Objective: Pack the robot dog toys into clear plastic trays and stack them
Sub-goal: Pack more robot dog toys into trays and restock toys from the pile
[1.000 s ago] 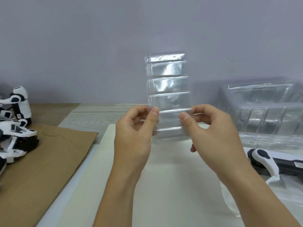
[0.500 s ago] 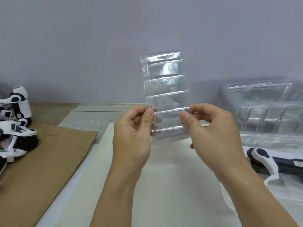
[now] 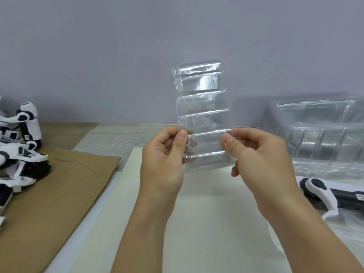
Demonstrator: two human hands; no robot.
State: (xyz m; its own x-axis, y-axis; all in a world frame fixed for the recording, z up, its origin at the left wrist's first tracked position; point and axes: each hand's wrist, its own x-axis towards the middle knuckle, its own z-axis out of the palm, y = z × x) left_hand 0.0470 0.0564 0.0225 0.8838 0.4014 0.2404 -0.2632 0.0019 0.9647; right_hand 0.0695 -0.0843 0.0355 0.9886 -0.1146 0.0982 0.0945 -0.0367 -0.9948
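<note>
I hold a narrow clear plastic tray (image 3: 202, 107) with ribbed sections upright in front of me, above the white sheet. My left hand (image 3: 165, 160) pinches its lower left edge between thumb and fingers. My right hand (image 3: 256, 156) pinches its lower right edge. Several black-and-white robot dog toys (image 3: 17, 150) lie in a heap at the far left on brown cardboard. Another robot dog toy (image 3: 323, 192) lies at the right edge, partly out of view.
A stack of larger clear plastic trays (image 3: 323, 134) stands at the back right against the grey wall. A white sheet (image 3: 197, 223) covers the table under my arms, and brown cardboard (image 3: 49, 203) covers the left side.
The clear tray has tilted slightly left at the top and my fingers have shifted a little along its lower edges. Both hands stay in place.
</note>
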